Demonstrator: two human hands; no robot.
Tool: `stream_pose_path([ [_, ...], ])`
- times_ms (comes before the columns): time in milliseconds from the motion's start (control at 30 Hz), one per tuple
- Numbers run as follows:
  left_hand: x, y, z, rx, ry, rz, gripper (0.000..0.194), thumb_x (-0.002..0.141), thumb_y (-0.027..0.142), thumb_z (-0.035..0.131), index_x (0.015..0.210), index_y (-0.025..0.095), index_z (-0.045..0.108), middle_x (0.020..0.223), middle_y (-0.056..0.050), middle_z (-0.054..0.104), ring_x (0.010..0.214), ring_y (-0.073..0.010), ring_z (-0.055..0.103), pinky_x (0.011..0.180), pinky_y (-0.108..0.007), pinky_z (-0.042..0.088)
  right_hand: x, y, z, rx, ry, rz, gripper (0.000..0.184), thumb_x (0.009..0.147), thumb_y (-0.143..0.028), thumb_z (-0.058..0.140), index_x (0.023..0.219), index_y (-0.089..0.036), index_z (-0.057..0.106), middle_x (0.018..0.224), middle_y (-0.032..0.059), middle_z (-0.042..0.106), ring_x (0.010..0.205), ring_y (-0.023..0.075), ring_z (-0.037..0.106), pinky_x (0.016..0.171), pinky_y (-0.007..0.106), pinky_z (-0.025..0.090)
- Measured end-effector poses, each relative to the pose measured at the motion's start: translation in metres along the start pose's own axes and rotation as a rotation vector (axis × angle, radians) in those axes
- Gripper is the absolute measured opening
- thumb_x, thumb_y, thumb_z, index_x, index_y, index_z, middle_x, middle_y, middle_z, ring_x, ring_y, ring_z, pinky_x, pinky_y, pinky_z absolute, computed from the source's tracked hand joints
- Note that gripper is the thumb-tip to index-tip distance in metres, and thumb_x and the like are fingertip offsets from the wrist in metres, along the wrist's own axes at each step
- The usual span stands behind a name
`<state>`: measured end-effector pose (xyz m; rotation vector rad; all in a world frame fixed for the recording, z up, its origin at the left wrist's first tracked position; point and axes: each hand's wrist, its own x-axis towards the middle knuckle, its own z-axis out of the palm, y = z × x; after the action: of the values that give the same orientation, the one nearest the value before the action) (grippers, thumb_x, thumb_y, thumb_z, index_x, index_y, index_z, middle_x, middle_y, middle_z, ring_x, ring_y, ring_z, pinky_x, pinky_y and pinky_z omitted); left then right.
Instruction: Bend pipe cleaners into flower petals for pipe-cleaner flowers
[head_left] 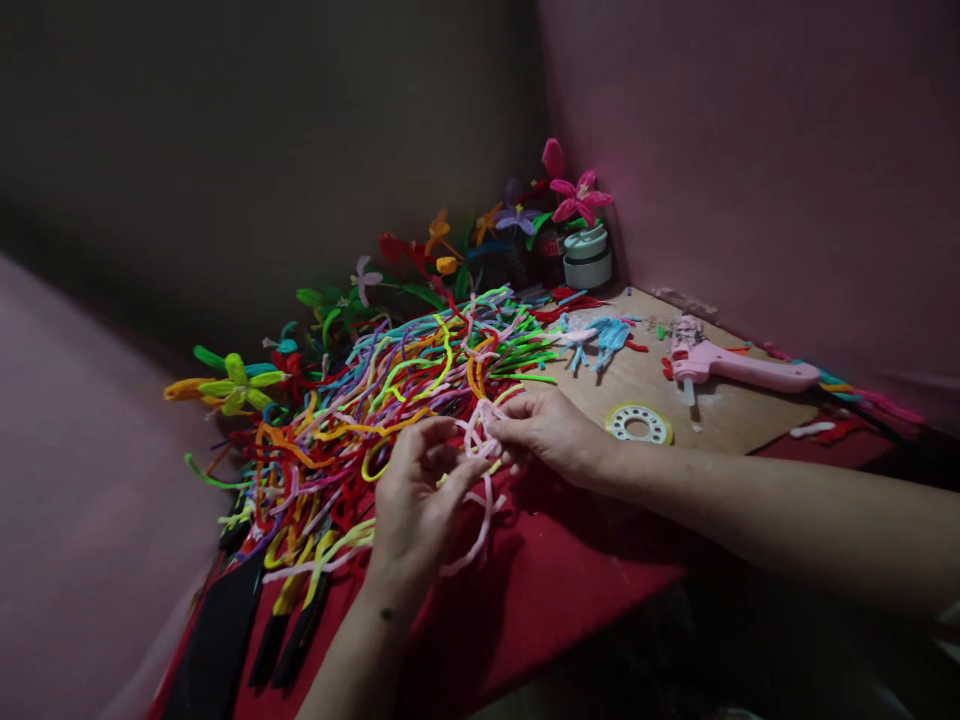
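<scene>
Between my two hands is a pale pink pipe cleaner (pixel 480 432) bent into loops, its loose ends hanging below over the table edge. My right hand (pixel 541 432) pinches the looped part between thumb and fingers. My left hand (pixel 420 490) has its thumb and fingers closed at the other side of the loops. Just behind both hands lies a large tangled heap of pipe cleaners (pixel 405 365) in many colours.
A pink glue gun (pixel 750 366) and a tape roll (pixel 639 426) lie on a brown board (pixel 720 425) at right. Finished pipe-cleaner flowers (pixel 581 198) stand along the back wall. Yellow-and-black pliers (pixel 300 620) and a black phone-like slab (pixel 214 640) lie front left on the red table (pixel 555 610).
</scene>
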<state>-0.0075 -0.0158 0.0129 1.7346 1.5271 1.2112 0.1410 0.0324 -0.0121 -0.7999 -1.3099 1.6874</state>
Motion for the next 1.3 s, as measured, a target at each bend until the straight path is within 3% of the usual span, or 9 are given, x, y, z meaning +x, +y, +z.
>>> stream_pose_path([
  [100,0.007,-0.004,-0.007,-0.379,-0.096,-0.334,0.04,0.062,0.026,0.071,0.096,0.014,0.053,0.081,-0.002,0.059,0.057,-0.0091,0.056,0.051,-0.022,0.046,-0.001,-0.003,0.001,0.079,0.009,0.004,0.019,0.074,-0.026,0.056,0.062,-0.012,0.057,0.052,-0.0011,0.053,0.044,0.0061,0.048,0.045,0.019,0.04],
  [200,0.009,-0.006,-0.007,-0.474,-0.256,-0.459,0.028,0.064,0.026,0.07,0.084,0.012,0.058,0.064,0.001,0.057,0.042,-0.0053,0.046,0.039,-0.018,0.037,-0.002,-0.001,0.002,0.032,-0.007,-0.064,0.025,0.076,-0.031,0.056,0.061,-0.011,0.058,0.053,0.0,0.054,0.045,0.0061,0.047,0.046,0.02,0.039],
  [367,0.0,0.0,0.004,-0.424,-0.119,-0.316,0.018,0.066,0.025,0.068,0.069,0.015,0.054,0.052,0.005,0.05,0.041,-0.0047,0.041,0.04,-0.017,0.034,-0.005,0.0,0.002,-0.063,-0.055,-0.101,0.028,0.076,-0.032,0.054,0.057,-0.011,0.057,0.051,-0.0005,0.053,0.043,0.0057,0.045,0.043,0.019,0.035],
  [533,-0.006,-0.003,0.014,-0.075,0.049,-0.018,0.014,0.07,0.025,0.065,0.069,0.017,0.054,0.063,0.002,0.054,0.056,-0.0084,0.049,0.054,-0.02,0.042,-0.005,-0.001,0.003,0.05,-0.149,-0.003,0.02,0.07,-0.028,0.059,0.06,-0.011,0.056,0.048,-0.0013,0.053,0.04,0.0086,0.049,0.043,0.021,0.04],
  [633,-0.005,-0.002,0.013,0.088,0.058,0.16,0.011,0.068,0.023,0.066,0.068,0.017,0.057,0.078,-0.001,0.056,0.073,-0.0126,0.053,0.066,-0.024,0.044,-0.004,0.001,0.001,0.129,-0.215,0.056,0.024,0.066,-0.034,0.064,0.064,-0.011,0.058,0.05,-0.0003,0.056,0.04,0.0099,0.051,0.043,0.023,0.042],
  [800,-0.004,0.002,0.004,-0.118,-0.236,-0.027,0.01,0.077,0.027,0.057,0.075,0.017,0.053,0.069,0.001,0.058,0.061,-0.0118,0.055,0.058,-0.023,0.044,-0.005,-0.003,-0.002,0.071,-0.335,0.011,0.033,0.071,-0.042,0.06,0.067,-0.009,0.061,0.053,0.0018,0.059,0.039,0.008,0.049,0.04,0.021,0.037],
  [867,-0.005,-0.002,0.001,-0.069,-0.253,-0.009,0.009,0.078,0.027,0.055,0.076,0.018,0.052,0.068,0.001,0.06,0.06,-0.0118,0.056,0.058,-0.023,0.044,-0.005,-0.005,-0.003,0.044,-0.33,-0.009,0.032,0.073,-0.041,0.059,0.066,-0.01,0.061,0.053,0.0009,0.058,0.039,0.0067,0.047,0.04,0.02,0.035],
  [1033,-0.006,-0.013,0.001,0.029,-0.303,-0.001,0.014,0.077,0.026,0.057,0.087,0.021,0.049,0.068,0.003,0.059,0.055,-0.0104,0.055,0.054,-0.021,0.043,-0.001,-0.004,-0.005,0.01,-0.157,-0.077,0.025,0.074,-0.034,0.06,0.064,-0.011,0.061,0.047,-0.0033,0.051,0.037,0.003,0.036,0.036,0.017,0.023],
  [1300,-0.007,-0.005,-0.003,-0.065,-0.359,-0.122,0.03,0.081,0.03,0.052,0.109,0.02,0.051,0.054,0.006,0.045,0.04,-0.0053,0.038,0.039,-0.016,0.029,0.005,-0.008,-0.007,0.375,-0.124,0.154,0.016,0.078,-0.019,0.056,0.064,-0.01,0.057,0.055,0.0015,0.058,0.043,0.0052,0.049,0.042,0.016,0.036],
])
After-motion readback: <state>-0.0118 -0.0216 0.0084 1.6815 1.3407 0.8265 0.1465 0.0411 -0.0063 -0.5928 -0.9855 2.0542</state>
